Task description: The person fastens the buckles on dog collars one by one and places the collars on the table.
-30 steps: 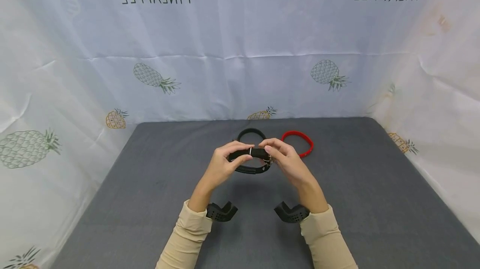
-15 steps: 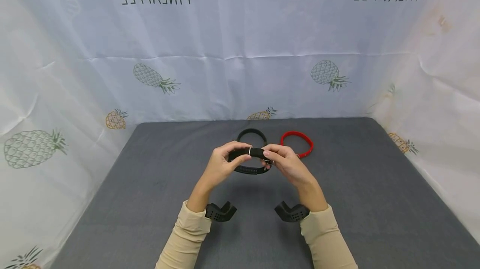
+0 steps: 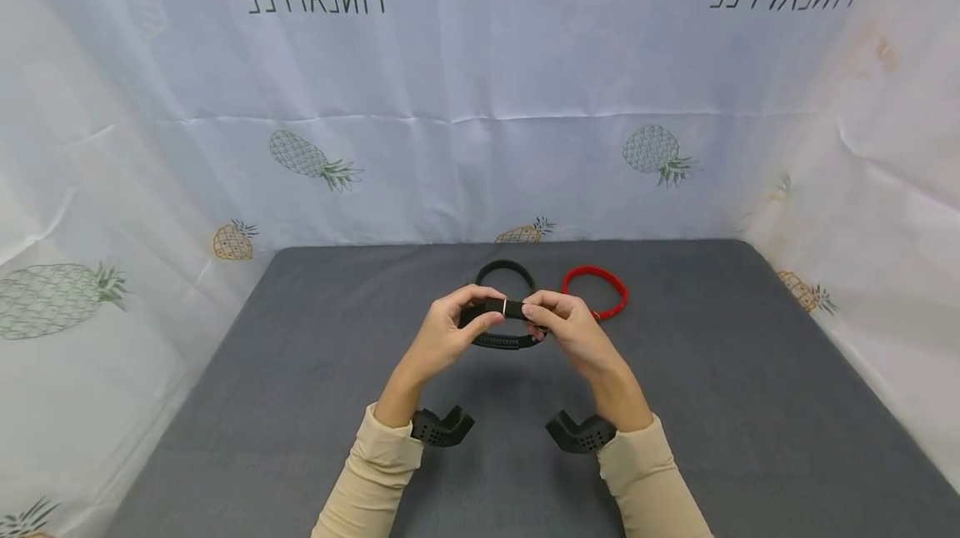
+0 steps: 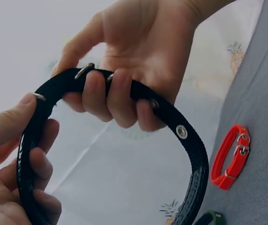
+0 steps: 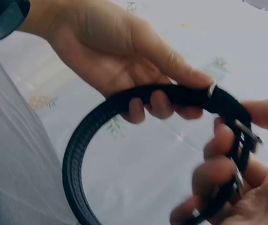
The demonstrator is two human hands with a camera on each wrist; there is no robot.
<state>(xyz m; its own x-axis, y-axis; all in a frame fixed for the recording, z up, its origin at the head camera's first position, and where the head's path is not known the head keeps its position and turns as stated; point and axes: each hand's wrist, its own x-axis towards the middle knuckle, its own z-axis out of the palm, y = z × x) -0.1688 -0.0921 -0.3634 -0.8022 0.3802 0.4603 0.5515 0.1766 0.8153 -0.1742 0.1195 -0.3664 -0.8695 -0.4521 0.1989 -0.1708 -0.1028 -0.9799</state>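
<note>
A black collar (image 3: 504, 342) is held up above the table by both hands, its strap bent into a ring. My left hand (image 3: 442, 326) grips the strap, thumb right beside a thin metal loop (image 5: 212, 89). On the loop's other side, my right hand (image 3: 576, 331) pinches the strap between thumb and fingers. Around the metal buckle (image 5: 249, 132), the right fingers (image 5: 213, 176) are curled, partly covering the strap there. An eyelet (image 4: 182, 132) shows farther along the collar in the left wrist view.
Behind the hands, a dark ring-shaped collar (image 3: 506, 263) lies on the grey table (image 3: 315, 405). A red collar (image 3: 606, 273) lies to its right. White curtain (image 3: 465, 171) with pineapple prints surrounds the back and sides.
My right thumb and fingers have shifted left along the strap toward the metal loop, and the buckle has become hidden in the head view. My left hand keeps its grip.
</note>
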